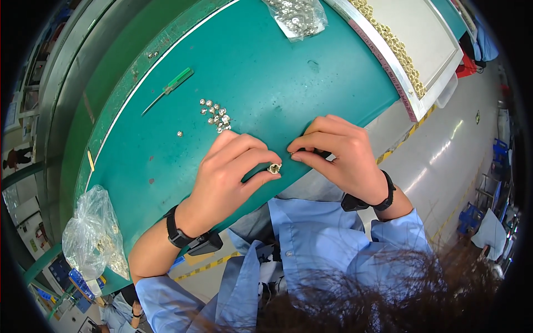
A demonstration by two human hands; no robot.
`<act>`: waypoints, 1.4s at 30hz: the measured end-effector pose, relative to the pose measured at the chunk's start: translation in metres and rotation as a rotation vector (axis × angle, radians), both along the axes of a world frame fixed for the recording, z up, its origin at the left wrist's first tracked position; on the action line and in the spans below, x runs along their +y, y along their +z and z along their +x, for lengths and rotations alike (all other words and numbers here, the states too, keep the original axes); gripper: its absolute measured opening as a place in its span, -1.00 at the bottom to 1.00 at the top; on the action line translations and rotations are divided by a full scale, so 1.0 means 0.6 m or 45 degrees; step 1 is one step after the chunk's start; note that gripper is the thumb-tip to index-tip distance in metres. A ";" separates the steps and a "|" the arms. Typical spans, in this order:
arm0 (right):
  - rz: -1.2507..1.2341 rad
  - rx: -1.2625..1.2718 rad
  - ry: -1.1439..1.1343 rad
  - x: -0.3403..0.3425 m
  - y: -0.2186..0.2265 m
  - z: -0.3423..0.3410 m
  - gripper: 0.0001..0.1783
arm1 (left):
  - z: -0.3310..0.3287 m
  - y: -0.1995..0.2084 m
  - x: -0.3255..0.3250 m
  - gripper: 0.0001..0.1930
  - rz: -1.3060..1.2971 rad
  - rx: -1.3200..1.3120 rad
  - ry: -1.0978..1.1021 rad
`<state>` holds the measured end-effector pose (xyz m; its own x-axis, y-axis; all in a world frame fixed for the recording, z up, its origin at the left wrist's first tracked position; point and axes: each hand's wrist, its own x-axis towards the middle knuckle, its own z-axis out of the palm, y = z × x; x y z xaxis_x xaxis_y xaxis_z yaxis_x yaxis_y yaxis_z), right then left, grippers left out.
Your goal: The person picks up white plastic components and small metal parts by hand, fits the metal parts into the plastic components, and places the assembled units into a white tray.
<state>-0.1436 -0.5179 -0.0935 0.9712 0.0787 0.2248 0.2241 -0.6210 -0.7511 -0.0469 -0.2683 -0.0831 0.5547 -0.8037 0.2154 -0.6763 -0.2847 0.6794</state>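
Note:
My left hand (pixel 225 172) is closed, pinching a small pale crown-shaped ring (pixel 274 168) between thumb and forefinger, its opening facing up. To the right, apart from it, my right hand (pixel 338 152) is closed in a pinch at the table's near edge. Whatever sits between its fingertips is too small to name. Just beyond my left hand lies a loose cluster of small round silvery metal parts (pixel 216 115), with a single silvery part (pixel 180 134) off to its left.
A green-handled screwdriver (pixel 176 82) lies on the green table (pixel 266 66). At the back are a bag of metal parts (pixel 297 19) and a white-framed tray (pixel 444 66) with many pale rings (pixel 397 53). Another plastic bag (pixel 94 227) stands at the left edge.

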 end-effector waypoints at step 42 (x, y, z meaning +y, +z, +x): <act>0.149 -0.070 0.143 0.040 0.013 0.010 -0.76 | 0.001 -0.011 0.009 -0.71 -0.087 0.065 -0.009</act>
<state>-0.1373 -0.4940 -0.0855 0.9437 0.1566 0.2915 0.3303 -0.4987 -0.8014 -0.0463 -0.2626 -0.0898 0.5605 -0.7921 0.2416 -0.6423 -0.2317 0.7305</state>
